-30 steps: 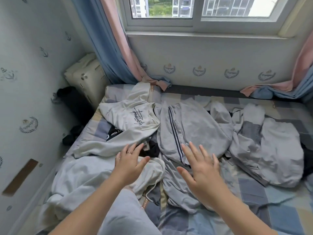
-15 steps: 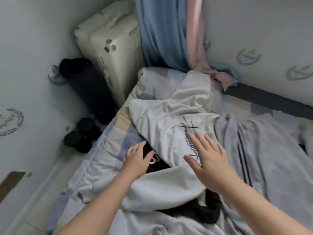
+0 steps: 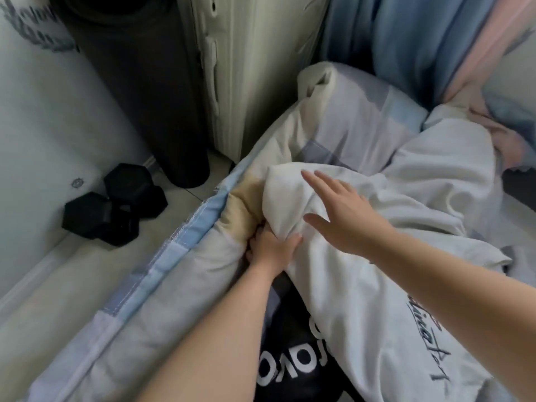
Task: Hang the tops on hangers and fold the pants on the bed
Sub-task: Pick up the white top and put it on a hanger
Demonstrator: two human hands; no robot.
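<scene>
A: What takes up most of the view?

B: The bed (image 3: pixel 179 300), under a patchwork cover of pale blue, cream and lilac squares. It carries all the clothing in sight.

A: And behind it?

B: At the bed's far corner hangs a curtain (image 3: pixel 420 39) of blue and pink panels, its hem spilling onto the cover.

A: Where is the top?

B: A white top (image 3: pixel 377 285) with dark script lettering lies crumpled across the bed, running from the left edge towards the curtain corner.

A: Any containers?

B: One, a cream hard-shell suitcase (image 3: pixel 232 68), standing upright on the floor just off the bed's left edge. It is closed, so I cannot tell what is inside. A dark rolled mat (image 3: pixel 139 82) stands upright beside it, farther from the bed.

A: Anything under the top?

B: A black garment (image 3: pixel 290 372) with large white letters lies on the bed, partly covered by the top. Whether it is a top or pants I cannot tell.

A: On the floor?

B: Black hexagonal dumbbells (image 3: pixel 116 210) lie off the bed's left edge, in front of the mat.

A: The hands?

B: The left hand (image 3: pixel 271 248) grips a bunch of the white top near the bed's left edge, fingers curled into the fabric. The right hand (image 3: pixel 345 216) is spread flat, fingers straight, over the same top; whether it presses or hovers I cannot tell.
</scene>
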